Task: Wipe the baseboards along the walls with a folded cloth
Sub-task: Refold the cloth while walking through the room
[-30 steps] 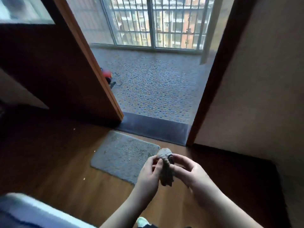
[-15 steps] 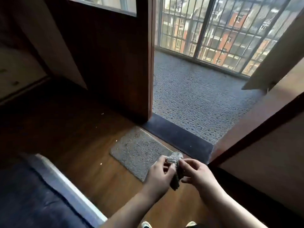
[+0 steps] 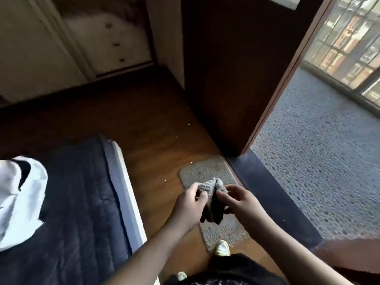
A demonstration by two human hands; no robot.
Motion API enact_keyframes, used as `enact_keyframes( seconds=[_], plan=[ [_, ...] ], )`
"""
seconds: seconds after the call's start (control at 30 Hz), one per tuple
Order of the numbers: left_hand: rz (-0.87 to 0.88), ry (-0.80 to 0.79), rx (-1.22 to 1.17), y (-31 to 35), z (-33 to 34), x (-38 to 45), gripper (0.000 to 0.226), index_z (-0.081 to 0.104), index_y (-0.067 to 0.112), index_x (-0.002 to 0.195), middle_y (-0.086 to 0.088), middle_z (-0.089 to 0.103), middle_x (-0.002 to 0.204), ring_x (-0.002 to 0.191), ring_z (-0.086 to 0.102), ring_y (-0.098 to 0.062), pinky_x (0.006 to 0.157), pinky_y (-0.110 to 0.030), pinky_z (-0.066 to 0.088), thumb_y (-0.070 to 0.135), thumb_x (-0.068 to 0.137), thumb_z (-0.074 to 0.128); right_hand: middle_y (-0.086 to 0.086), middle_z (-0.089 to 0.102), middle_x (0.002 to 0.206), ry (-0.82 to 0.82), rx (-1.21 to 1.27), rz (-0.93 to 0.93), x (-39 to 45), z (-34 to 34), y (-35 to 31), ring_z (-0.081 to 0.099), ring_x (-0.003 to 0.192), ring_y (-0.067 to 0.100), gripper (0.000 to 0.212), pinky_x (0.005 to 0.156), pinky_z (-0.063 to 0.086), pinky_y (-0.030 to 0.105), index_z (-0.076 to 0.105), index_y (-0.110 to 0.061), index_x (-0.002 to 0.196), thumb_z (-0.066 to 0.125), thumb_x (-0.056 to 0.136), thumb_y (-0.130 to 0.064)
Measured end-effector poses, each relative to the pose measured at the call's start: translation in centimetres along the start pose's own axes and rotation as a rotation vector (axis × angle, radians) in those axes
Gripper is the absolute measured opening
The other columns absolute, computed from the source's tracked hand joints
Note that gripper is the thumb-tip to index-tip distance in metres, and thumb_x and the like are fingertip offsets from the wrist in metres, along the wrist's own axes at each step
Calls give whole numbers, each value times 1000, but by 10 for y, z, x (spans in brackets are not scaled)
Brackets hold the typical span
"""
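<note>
The left hand (image 3: 190, 204) and right hand (image 3: 239, 199) are pinching the grey cloth (image 3: 211, 199) between them, seemingly folding it (no wiping yet); next it needs carrying down to a baseboard.

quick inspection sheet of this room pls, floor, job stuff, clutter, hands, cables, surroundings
surface: wood floor, a few pale specks on it
job's things: grey cloth bunched, held above the grey mat; no baseboard being wiped yet
clutter: white garment on the dark mattress
grippers: left hand and right hand both grip the cloth
cables: nothing seen
surroundings: open dark door, pebbled balcony floor, barred window, cream cabinets
</note>
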State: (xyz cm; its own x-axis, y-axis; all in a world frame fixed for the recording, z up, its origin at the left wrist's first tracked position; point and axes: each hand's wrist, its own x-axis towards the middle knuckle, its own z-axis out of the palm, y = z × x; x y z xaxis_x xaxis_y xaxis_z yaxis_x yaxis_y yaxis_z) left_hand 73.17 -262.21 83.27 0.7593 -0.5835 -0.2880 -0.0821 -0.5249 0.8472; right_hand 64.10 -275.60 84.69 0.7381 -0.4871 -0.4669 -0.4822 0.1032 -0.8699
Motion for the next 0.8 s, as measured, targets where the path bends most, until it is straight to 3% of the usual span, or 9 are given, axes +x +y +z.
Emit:
enact_keyframes(
  seconds=[0.1, 0.17, 0.3, 0.37, 0.43, 0.5, 0.63, 0.73, 0.8],
  plan=[
    [-144, 74, -130, -4, -15, 20, 19, 61, 22, 115, 7, 69, 104, 103, 62, -15, 93, -27, 47, 28, 100, 51, 3, 75, 89, -112, -66, -42, 38, -7, -18, 66, 76, 17, 14, 69, 54, 32, 73, -17, 101, 66, 94, -26],
    [-231, 122, -222, -7, -28, 27, 30, 58, 20, 129, 2, 67, 121, 116, 61, -15, 106, -35, 44, 29, 101, 52, 1, 74, 86, -174, -103, -81, 61, -10, -28, 63, 72, 18, 12, 69, 54, 36, 74, -22, 96, 64, 94, -28],
    [-340, 305, -514, -10, -62, 34, 24, 62, 24, 124, 2, 65, 129, 116, 62, -7, 108, -35, 45, 25, 101, 54, 12, 71, 94, -245, -79, -102, 100, 4, -47, 65, 90, 31, 14, 88, 51, 49, 73, -16, 95, 61, 95, -23],
    [-387, 382, -646, -14, -83, 39, 36, 57, 15, 134, -4, 61, 135, 125, 57, -17, 113, -45, 39, 22, 99, 55, 12, 69, 89, -265, -6, -103, 119, 18, -61, 62, 90, 27, 16, 89, 48, 45, 71, -10, 95, 59, 97, -20],
    [-401, 450, -704, -22, -108, 44, 34, 60, 13, 130, -6, 62, 133, 127, 55, -22, 115, -48, 36, 21, 97, 56, 5, 62, 79, -302, 73, -84, 137, 39, -78, 56, 81, 20, 18, 78, 47, 36, 68, -5, 93, 56, 98, -17],
    [-403, 524, -761, -30, -135, 52, 21, 67, 17, 115, -4, 68, 124, 123, 59, -23, 113, -48, 38, 21, 96, 56, 1, 61, 76, -363, 97, -66, 155, 65, -95, 57, 75, 15, 18, 66, 49, 28, 68, -8, 92, 55, 99, -19],
    [-402, 622, -878, -50, -194, 78, 33, 62, 13, 128, -6, 72, 116, 108, 67, -24, 96, -44, 53, 24, 99, 53, -1, 67, 77, -467, 66, -99, 190, 125, -125, 63, 68, 8, 22, 52, 49, 21, 71, -14, 97, 54, 100, -26],
    [-373, 648, -970, -65, -240, 102, 27, 63, 12, 121, -7, 73, 110, 101, 69, -22, 71, -31, 60, 20, 102, 48, 3, 72, 87, -502, 76, -73, 219, 174, -149, 66, 77, 15, 24, 65, 52, 32, 74, -21, 95, 53, 100, -29],
    [-370, 656, -996, -73, -269, 117, 23, 64, 14, 116, -6, 72, 112, 103, 69, -21, 70, -29, 60, 19, 101, 48, 4, 73, 90, -504, 84, -62, 238, 204, -167, 66, 80, 18, 24, 74, 49, 40, 75, -24, 94, 53, 101, -29]
  ],
)
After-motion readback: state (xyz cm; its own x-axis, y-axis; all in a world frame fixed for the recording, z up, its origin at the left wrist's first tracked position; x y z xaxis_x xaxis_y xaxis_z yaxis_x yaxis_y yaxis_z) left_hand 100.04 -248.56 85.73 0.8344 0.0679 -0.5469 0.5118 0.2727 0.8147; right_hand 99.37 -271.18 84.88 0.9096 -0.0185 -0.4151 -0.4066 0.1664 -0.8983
